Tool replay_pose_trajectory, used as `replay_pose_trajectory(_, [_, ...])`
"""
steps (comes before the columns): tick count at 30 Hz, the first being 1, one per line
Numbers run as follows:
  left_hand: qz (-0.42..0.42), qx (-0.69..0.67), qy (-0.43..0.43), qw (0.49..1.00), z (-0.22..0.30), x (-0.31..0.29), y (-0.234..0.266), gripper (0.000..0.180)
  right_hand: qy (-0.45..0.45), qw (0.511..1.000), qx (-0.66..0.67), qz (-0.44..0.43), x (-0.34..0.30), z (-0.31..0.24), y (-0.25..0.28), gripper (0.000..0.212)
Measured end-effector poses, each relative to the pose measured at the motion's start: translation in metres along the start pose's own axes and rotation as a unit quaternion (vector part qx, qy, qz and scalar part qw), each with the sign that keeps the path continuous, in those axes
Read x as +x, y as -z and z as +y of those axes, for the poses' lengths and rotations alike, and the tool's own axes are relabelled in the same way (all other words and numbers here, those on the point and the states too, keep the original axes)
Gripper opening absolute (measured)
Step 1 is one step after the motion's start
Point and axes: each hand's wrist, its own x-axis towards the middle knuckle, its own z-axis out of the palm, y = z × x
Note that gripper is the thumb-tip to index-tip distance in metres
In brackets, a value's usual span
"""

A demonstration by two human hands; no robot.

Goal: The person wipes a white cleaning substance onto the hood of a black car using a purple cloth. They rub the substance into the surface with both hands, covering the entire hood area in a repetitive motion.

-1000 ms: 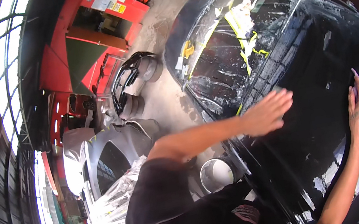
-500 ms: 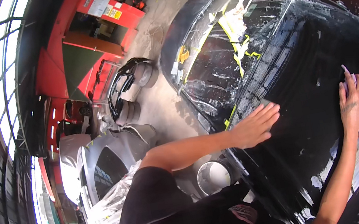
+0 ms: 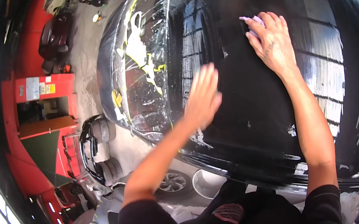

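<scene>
Up top, both hands [image 3: 202, 96] [image 3: 273, 42] press flat mid-panel on the black car body [image 3: 257, 117], well inside its edges.

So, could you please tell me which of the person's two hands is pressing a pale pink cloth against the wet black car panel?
The right hand: the pale pink cloth shows beyond its fingers. The left hand lies flat and bare on the wet black car panel.
</scene>
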Motion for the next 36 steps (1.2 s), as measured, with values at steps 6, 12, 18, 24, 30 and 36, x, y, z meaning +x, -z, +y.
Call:
replay_pose_trajectory(6, [-0.024, 0.082, -0.019, 0.996, -0.04, 0.076, 0.009, 0.07, -0.012, 1.0, -0.015, -0.022, -0.001, -0.011, -0.004, 0.038])
replay_pose_trajectory(12, [0.102, 0.0, 0.044, 0.994, -0.118, 0.251, 0.006, 0.071, 0.013, 0.999, 0.047, 0.018, 0.006, -0.011, -0.007, 0.033])
replay_pose_trajectory(18, [-0.138, -0.016, 0.012, 0.99, 0.059, -0.052, 0.008, 0.082, -0.002, 0.999, 0.046, 0.022, 0.002, -0.009, -0.007, 0.032])
replay_pose_trajectory(24, [0.027, 0.059, -0.076, 0.995, -0.046, 0.134, 0.018, 0.065, -0.001, 0.999, 0.037, 0.011, 0.005, -0.016, -0.005, 0.033])
replay_pose_trajectory(30, [0.118, -0.003, -0.047, 0.992, -0.093, 0.208, 0.002, 0.066, 0.02, 0.999, 0.032, 0.019, 0.004, -0.006, -0.011, 0.035])
replay_pose_trajectory(36, [-0.132, -0.05, 0.037, 0.989, 0.04, -0.105, 0.0, 0.089, -0.013, 1.0, 0.024, 0.001, 0.0, -0.005, -0.01, 0.035])
